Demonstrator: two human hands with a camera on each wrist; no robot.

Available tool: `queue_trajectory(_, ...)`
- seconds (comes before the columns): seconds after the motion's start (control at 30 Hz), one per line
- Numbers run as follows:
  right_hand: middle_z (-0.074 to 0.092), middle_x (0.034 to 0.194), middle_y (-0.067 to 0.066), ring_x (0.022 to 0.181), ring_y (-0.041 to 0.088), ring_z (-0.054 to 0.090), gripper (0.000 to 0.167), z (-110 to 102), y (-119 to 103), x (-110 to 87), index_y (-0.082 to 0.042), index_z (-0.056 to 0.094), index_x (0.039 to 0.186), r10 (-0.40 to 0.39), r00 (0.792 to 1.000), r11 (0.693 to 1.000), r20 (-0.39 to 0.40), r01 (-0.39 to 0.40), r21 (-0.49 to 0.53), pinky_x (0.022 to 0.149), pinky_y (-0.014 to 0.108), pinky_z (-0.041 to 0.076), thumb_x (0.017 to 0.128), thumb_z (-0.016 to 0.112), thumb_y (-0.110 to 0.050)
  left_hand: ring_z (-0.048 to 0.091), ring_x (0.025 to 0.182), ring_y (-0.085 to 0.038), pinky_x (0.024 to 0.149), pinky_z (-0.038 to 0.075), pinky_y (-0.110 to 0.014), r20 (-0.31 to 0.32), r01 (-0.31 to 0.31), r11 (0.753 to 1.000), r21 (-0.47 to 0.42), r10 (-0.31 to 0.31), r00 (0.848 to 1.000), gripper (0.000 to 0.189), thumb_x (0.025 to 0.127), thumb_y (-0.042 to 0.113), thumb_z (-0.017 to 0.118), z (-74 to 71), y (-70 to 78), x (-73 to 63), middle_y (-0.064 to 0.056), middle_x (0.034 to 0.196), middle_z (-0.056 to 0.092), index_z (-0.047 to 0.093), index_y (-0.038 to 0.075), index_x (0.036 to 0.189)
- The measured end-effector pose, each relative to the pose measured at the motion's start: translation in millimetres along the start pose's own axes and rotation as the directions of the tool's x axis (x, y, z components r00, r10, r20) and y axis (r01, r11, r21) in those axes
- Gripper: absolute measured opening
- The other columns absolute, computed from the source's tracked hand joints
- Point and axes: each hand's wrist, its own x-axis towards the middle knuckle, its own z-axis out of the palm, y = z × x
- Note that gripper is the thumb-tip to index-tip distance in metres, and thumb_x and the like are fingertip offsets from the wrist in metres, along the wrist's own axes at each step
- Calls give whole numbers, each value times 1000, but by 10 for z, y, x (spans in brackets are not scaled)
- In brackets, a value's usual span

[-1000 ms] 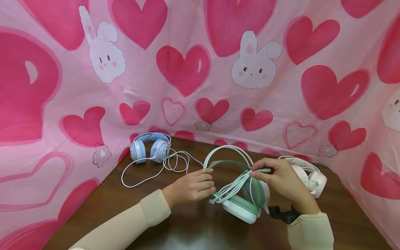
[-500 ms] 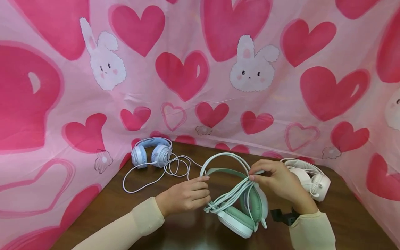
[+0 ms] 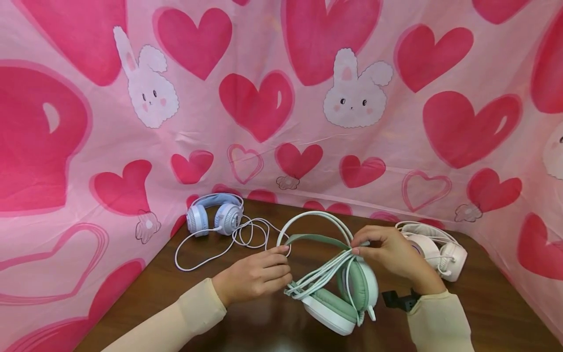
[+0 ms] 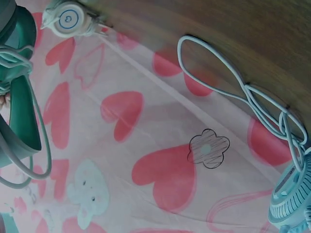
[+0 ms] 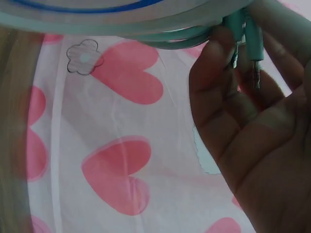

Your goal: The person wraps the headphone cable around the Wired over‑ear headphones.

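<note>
Both hands hold a white headset with green cushions [image 3: 338, 304] over the table, its headband [image 3: 316, 238] arching away from the person. At its left side, my left hand [image 3: 252, 276] grips the headset near the end of the band, fingers curled. A gathered bundle of pale cable [image 3: 323, 274] runs across the ear cups. My right hand [image 3: 391, 252] pinches the upper end of this bundle between thumb and fingers. Two green-sleeved jack plugs [image 5: 253, 46] poke out beside the fingers in the right wrist view. In the left wrist view, the headset [image 4: 24, 111] shows at the left edge.
Blue headphones [image 3: 215, 215] stand at the back left of the brown table [image 3: 264, 327], their loose cable [image 3: 189, 269] looping beside them. White headphones [image 3: 440, 252] lie at the right, behind the right wrist. A pink heart-patterned cloth [image 3: 264, 161] closes off the back and sides.
The left hand has moved slightly left and toward the person, with the headset shifting along. The right hand keeps its pinch on the cable bundle. The head view has tilted slightly.
</note>
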Motion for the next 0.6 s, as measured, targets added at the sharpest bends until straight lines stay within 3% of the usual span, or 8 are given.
queue_trajectory(0.17, 66, 93, -3, 88, 14, 60, 17, 0, 51, 5, -18, 76, 93, -19, 1000, 999, -2, 19, 33, 70, 26, 50, 81, 78, -6, 62, 86, -21, 98, 44, -47, -19, -16, 1000, -17, 16, 1000, 28, 99, -6, 45, -77, -17, 52, -5, 88, 65, 70, 3, 92)
queue_trajectory(0.37, 62, 97, 1, 89, 15, 56, 14, -2, 73, -8, -11, 77, 93, 0, 1000, 997, -15, 1, 78, 69, 25, 50, 82, 76, -3, 62, 88, -22, 101, 41, -48, -12, -25, 1000, -18, 25, 1000, 24, 98, -5, 48, -58, -6, 32, -5, 90, 66, 71, 3, 94)
queue_trajectory(0.6, 55, 115, 10, 108, 17, 49, 13, 39, 159, 10, -7, 74, 98, -3, 1000, 986, -15, 5, 167, 84, 22, 45, 89, 66, -1, 62, 88, -21, 98, 44, -48, -29, -14, 1000, -2, 14, 999, 22, 99, -3, 49, -67, -11, 52, -6, 90, 65, 71, 3, 95)
